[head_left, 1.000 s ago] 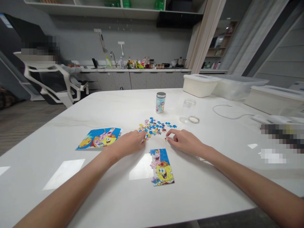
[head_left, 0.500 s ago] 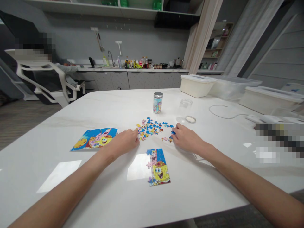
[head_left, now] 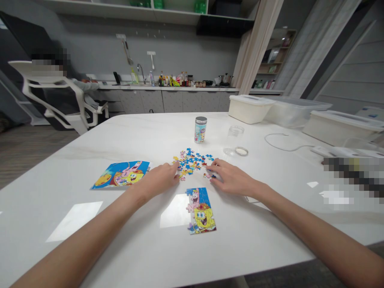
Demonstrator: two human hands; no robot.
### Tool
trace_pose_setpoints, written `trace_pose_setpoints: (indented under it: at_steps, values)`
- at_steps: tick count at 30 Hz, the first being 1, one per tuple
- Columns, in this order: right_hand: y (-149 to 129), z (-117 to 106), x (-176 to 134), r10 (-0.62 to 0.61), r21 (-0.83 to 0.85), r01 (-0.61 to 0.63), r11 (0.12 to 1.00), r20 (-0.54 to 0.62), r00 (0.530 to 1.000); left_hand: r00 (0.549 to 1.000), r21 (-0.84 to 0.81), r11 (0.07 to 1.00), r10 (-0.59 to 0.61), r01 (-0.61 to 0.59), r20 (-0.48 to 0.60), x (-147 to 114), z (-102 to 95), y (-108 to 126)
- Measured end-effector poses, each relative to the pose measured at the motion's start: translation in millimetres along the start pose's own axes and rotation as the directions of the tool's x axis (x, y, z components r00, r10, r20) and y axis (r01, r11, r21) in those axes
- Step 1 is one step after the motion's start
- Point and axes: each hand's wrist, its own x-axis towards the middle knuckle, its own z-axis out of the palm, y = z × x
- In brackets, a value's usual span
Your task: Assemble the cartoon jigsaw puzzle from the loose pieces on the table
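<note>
Loose jigsaw puzzle pieces (head_left: pixel 193 160), mostly blue with some yellow and pink, lie in a pile on the white table. At the pile's left edge, my left hand (head_left: pixel 165 177) rests with its index finger and thumb apart, fingertips at the pieces. My right hand (head_left: pixel 232 177) is spread low on the other side, its fingers over a few pieces (head_left: pixel 207 176) and partly hiding them. Nearer to me lies a joined section of puzzle (head_left: pixel 201 212) showing a yellow cartoon face and a pink one. Left of my left hand is a picture sheet (head_left: pixel 121 175) with similar characters.
Behind the pile stands a printed can (head_left: pixel 200 130) with a metal lid. A clear jar (head_left: pixel 235 138) and a ring-shaped lid (head_left: pixel 241 151) are to its right. Storage boxes (head_left: pixel 250 110) and a white cable (head_left: pixel 279 147) occupy the right side. A person sits on a chair (head_left: pixel 54 92) at far left.
My right hand has moved left and its fingers have spread, with pieces near it shifted toward the pile. My left hand has moved slightly right, its finger and thumb further apart.
</note>
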Motion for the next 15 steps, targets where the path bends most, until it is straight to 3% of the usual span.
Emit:
trace_pose_setpoints:
  at_steps: [8, 15]
  values:
    - [-4.0, -0.2, 0.7, -0.043, 0.044, 0.044, 0.998, -0.008, 0.999, 0.972, -0.039, 0.973, 0.229, -0.228, 0.047, -3.6, -5.5, 3.2]
    - [0.0, 2.9, 3.3, -0.101, 0.072, 0.102, 0.992, -0.022, 0.995, 0.978, -0.035, 0.979, 0.204, -0.203, 0.045, -2.4, -6.5, 1.6]
